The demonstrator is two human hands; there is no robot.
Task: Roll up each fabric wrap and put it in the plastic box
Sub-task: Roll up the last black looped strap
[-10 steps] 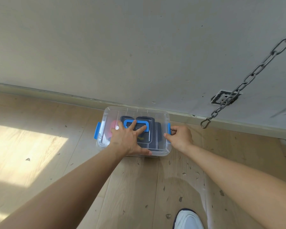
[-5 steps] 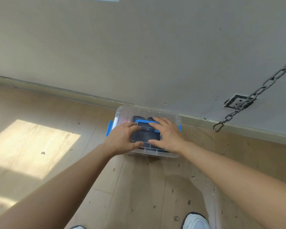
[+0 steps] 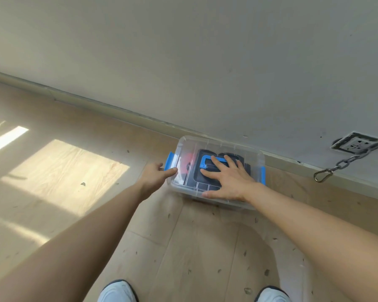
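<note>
The lidded plastic box (image 3: 218,201) sits on the floor by the wall, with dark fabric wraps (image 3: 194,175) inside. Your right hand (image 3: 229,182) presses the lid with fingers spread; your left hand (image 3: 154,176) meets the blue latch (image 3: 169,161), grip unclear. The box is likely light, rigid and slick: hold its ends.

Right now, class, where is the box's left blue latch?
In the head view, the latch sits on the left end of the box, mid-frame near the skirting, with fingers of the left hand touching its lower edge.
</note>
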